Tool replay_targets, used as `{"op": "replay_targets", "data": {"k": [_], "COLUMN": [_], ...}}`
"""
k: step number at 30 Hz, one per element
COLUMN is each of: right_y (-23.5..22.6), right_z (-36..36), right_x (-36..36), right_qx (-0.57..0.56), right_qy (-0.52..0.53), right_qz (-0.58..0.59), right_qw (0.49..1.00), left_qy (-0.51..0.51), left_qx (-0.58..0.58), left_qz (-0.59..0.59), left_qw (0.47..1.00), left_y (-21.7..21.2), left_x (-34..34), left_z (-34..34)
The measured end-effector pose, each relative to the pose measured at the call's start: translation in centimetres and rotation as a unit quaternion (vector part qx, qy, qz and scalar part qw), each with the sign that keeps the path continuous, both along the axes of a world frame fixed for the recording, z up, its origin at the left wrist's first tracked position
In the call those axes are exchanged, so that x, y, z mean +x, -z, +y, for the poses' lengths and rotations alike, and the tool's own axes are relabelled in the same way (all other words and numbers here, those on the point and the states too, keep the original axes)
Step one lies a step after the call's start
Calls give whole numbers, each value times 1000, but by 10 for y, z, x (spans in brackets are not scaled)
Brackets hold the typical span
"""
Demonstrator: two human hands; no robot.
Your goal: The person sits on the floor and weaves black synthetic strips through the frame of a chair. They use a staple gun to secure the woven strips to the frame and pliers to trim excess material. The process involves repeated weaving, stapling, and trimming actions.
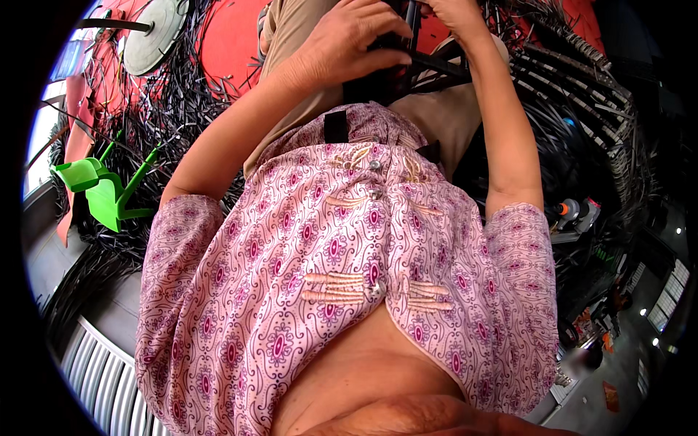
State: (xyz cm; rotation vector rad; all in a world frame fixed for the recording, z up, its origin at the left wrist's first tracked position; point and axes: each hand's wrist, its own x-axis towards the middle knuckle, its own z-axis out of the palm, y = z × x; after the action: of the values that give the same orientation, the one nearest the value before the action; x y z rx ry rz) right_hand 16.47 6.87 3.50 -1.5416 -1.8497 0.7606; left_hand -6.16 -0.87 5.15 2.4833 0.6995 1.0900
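Observation:
Above my lap, both hands are close together at the top edge, working on flat black strips [439, 67]. My left hand [355, 42] has its fingers curled over dark material, with the thumb beneath it. My right hand [456, 16] is partly cut off by the picture's edge; its fingertips meet at a narrow black strip [411, 20] between the hands. One dark band slants from beside my left thumb toward my right wrist. Exactly how the strips join is hidden by my fingers.
Loose black strips [171, 109] lie heaped on the red floor covering [229, 43] at left. A round grey disc [156, 36] with a rod and a bright green plastic object [109, 189] are there too. A dark woven piece [582, 87] curves along the right. A slatted metal surface [102, 378] is lower left.

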Motion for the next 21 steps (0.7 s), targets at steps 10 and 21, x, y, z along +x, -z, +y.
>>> {"op": "replay_targets", "data": {"k": [10,21], "right_y": [46,14], "right_z": [29,-5], "right_x": [-28,-17], "right_qx": [-292,69], "right_qy": [-77,30], "right_qz": [-168,-72], "right_qw": [938,995], "left_qy": [-23,105], "left_qx": [84,40], "left_qz": [90,159], "left_qw": [992,981], "left_y": [10,6], "left_x": [7,11], "left_z": [-12,24]}}
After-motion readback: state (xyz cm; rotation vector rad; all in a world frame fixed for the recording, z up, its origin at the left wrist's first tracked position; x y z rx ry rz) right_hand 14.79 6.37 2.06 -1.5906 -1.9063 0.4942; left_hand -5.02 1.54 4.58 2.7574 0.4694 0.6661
